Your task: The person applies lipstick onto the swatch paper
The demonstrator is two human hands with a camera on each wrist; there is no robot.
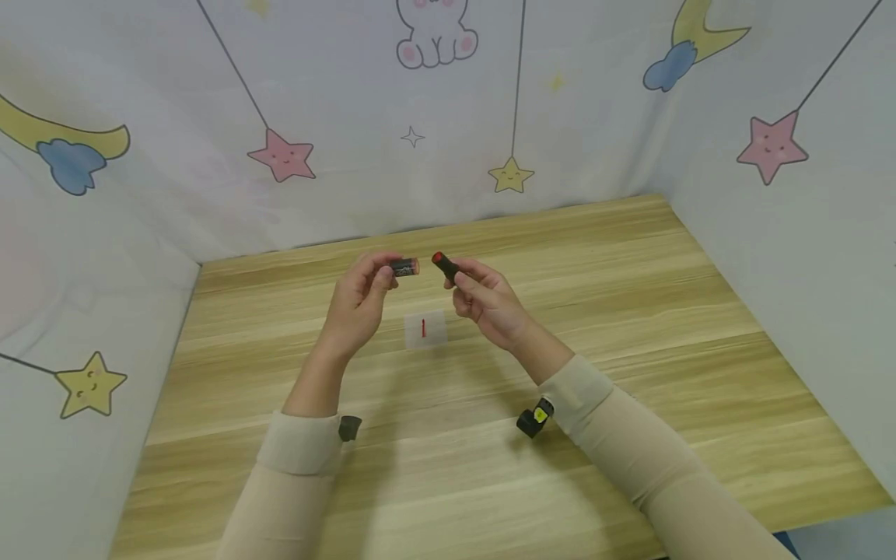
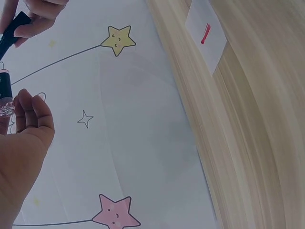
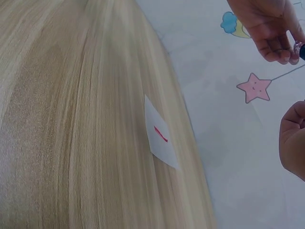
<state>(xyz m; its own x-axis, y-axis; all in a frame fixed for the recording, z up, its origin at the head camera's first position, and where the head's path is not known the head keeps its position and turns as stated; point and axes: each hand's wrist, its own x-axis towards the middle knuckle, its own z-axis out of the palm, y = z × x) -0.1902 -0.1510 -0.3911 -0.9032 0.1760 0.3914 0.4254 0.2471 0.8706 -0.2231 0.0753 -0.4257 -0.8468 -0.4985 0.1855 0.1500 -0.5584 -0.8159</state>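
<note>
My left hand [image 1: 355, 309] pinches a short dark cylinder [image 1: 404, 267] with pale print and an orange-pink rim at its right end. In the left wrist view the same dark cylinder [image 2: 5, 88] shows a clear, faceted end near the fingers. Just to the right, my right hand [image 1: 493, 309] grips a slim black tube [image 1: 446, 267] between thumb and fingers, its red end tilted up toward the left. A small gap separates the two pieces, both held above the table. At the edge of the right wrist view, the right hand [image 3: 293, 143] is partly cut off.
A white paper card [image 1: 435, 336] with a red stroke lies on the wood-grain table [image 1: 630, 311] below the hands. Black wrist cameras sit at both cuffs. Behind and at the sides hangs a pale curtain [image 1: 364, 187] with stars and moons.
</note>
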